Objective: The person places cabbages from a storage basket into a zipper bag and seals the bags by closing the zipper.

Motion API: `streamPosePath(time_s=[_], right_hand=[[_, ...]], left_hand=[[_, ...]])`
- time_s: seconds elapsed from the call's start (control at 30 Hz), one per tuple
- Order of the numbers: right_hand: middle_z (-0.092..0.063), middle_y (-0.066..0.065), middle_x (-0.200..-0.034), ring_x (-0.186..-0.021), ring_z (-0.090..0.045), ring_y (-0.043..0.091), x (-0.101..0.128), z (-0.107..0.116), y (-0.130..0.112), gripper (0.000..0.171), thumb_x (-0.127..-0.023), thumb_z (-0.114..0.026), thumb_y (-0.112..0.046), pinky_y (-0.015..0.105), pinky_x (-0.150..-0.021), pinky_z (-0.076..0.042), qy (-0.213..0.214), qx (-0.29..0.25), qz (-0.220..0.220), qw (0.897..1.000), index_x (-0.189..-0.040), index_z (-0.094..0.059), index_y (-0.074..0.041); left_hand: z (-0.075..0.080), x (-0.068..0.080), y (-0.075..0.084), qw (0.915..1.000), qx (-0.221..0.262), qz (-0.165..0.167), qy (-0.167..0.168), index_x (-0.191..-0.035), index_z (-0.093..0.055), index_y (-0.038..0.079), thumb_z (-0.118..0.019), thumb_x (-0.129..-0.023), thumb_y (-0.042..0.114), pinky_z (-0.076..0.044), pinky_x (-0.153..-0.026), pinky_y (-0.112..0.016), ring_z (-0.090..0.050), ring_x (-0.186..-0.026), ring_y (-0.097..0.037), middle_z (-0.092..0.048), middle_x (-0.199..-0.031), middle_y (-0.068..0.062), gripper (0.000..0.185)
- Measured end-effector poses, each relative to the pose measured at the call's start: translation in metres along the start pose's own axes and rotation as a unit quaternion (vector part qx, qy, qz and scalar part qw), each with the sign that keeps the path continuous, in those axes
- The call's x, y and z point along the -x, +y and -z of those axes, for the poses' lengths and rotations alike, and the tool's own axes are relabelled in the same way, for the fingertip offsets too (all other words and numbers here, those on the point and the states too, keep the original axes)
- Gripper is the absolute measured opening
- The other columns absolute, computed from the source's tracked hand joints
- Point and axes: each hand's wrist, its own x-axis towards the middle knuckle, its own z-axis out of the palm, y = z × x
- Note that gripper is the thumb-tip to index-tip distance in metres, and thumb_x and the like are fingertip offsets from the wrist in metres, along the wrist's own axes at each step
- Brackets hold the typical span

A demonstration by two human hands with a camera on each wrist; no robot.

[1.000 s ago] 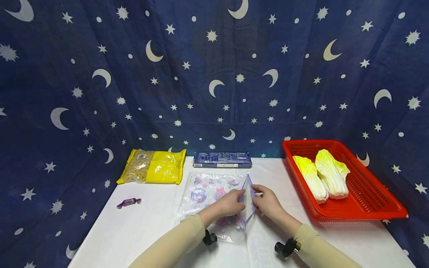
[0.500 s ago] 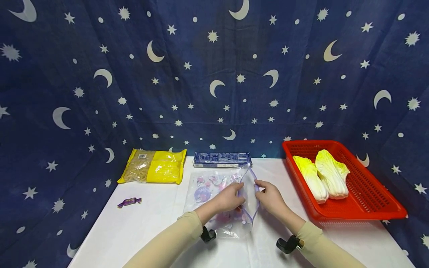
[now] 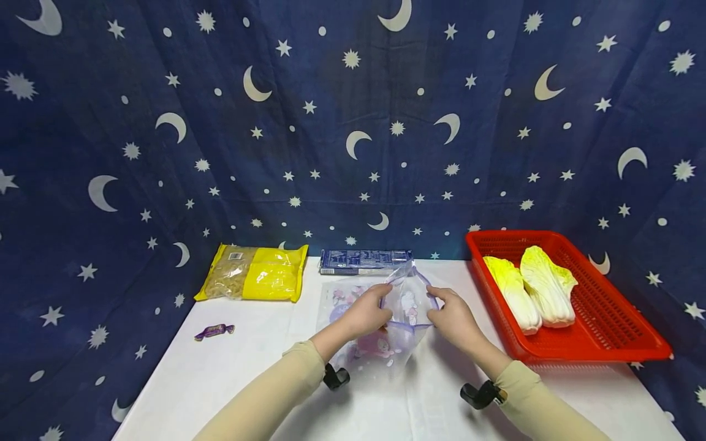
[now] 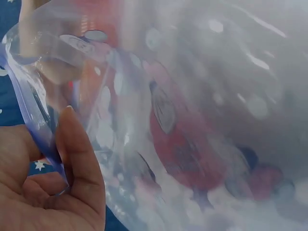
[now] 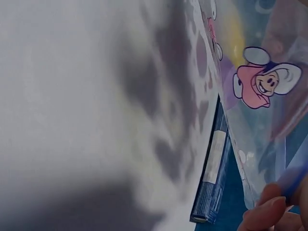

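Note:
A clear plastic zip bag [image 3: 380,343] with pink and purple cartoon prints and a purple-edged mouth is held up between both hands, its mouth spread wide and facing right. My left hand [image 3: 368,311] pinches one edge of the mouth; in the left wrist view its thumb and fingers grip the purple strip. On the opposite edge, my right hand [image 3: 455,318] pinches the rim. In the right wrist view only some fingertips [image 5: 264,214] show at the lower right corner, beside the printed film. No contents can be made out in the bag.
A yellow bag of pasta [image 3: 270,274] lies at the back left, with a purple wrapped candy [image 3: 214,331] in front of it. Behind the zip bag is a flat dark blue package [image 3: 353,260]. A red basket [image 3: 612,349] with two Chinese cabbages [image 3: 546,288] stands at right.
The bag's mouth has widened from a narrow gap to a broad opening as the hands moved apart. The bag has lifted and shifted slightly right.

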Motion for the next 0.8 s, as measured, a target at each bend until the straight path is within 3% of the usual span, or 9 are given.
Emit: streamPosePath(time_s=[0.1, 0.17, 0.23, 0.5, 0.67, 0.8], right_hand=[[-0.06, 0.031, -0.133, -0.118, -0.058, 0.043, -0.002, 0.004, 0.001, 0.057, -0.079, -0.058, 0.005, 0.045, -0.09, -0.054, 0.006, 0.021, 0.012, 1.0, -0.135, -0.058, 0.013], [-0.06, 0.031, -0.132, -0.125, -0.054, 0.045, -0.003, 0.006, 0.002, 0.057, -0.078, -0.057, 0.004, 0.054, -0.102, -0.048, 0.006, 0.029, 0.014, 0.999, -0.135, -0.059, 0.013], [-0.06, 0.03, -0.132, -0.126, -0.054, 0.046, -0.004, 0.007, 0.002, 0.057, -0.078, -0.056, 0.004, 0.056, -0.103, -0.047, 0.008, 0.039, 0.015, 0.999, -0.135, -0.059, 0.012], [-0.062, 0.025, -0.129, -0.119, -0.058, 0.045, -0.007, 0.018, -0.01, 0.056, -0.082, -0.056, 0.001, 0.059, -0.1, -0.05, 0.009, 0.123, 0.045, 0.991, -0.137, -0.06, 0.007], [-0.06, 0.025, -0.133, -0.121, -0.058, 0.044, -0.008, 0.025, -0.022, 0.058, -0.082, -0.058, -0.001, 0.058, -0.098, -0.052, 0.013, 0.14, 0.052, 0.989, -0.139, -0.059, 0.005], [-0.057, 0.025, -0.137, -0.107, -0.061, 0.039, -0.009, 0.027, -0.024, 0.058, -0.084, -0.058, -0.001, 0.042, -0.077, -0.061, 0.003, 0.092, 0.036, 0.995, -0.141, -0.057, 0.006]], left_hand=[[0.007, 0.0, 0.0, 1.0, 0.001, 0.004, 0.007, -0.152, -0.039, -0.008, -0.054, -0.086, -0.009, -0.061, -0.056, -0.03, -0.058, -0.053, -0.013, -0.034, -0.16, -0.022, 0.068], [0.011, 0.0, -0.002, 0.9999, 0.003, 0.005, 0.013, -0.153, -0.039, -0.008, -0.053, -0.085, -0.009, -0.061, -0.055, -0.03, -0.057, -0.053, -0.012, -0.031, -0.163, -0.02, 0.069], [0.015, 0.0, -0.004, 0.9999, -0.002, 0.002, 0.014, -0.153, -0.038, -0.007, -0.053, -0.085, -0.01, -0.061, -0.054, -0.03, -0.056, -0.052, -0.012, -0.028, -0.165, -0.017, 0.069], [0.022, 0.003, -0.004, 0.9971, -0.071, -0.006, 0.026, -0.154, -0.038, -0.006, -0.053, -0.086, -0.007, -0.056, -0.05, -0.025, -0.06, -0.05, -0.012, -0.03, -0.164, -0.015, 0.07], [0.023, 0.004, -0.003, 0.9991, -0.019, -0.013, 0.035, -0.153, -0.038, -0.008, -0.051, -0.084, -0.011, -0.06, -0.052, -0.028, -0.058, -0.053, -0.012, -0.031, -0.163, -0.017, 0.07], [0.022, 0.004, -0.004, 0.9992, 0.025, -0.009, 0.031, -0.153, -0.037, -0.008, -0.05, -0.086, -0.012, -0.062, -0.058, -0.028, -0.055, -0.056, -0.011, -0.029, -0.164, -0.019, 0.069]])
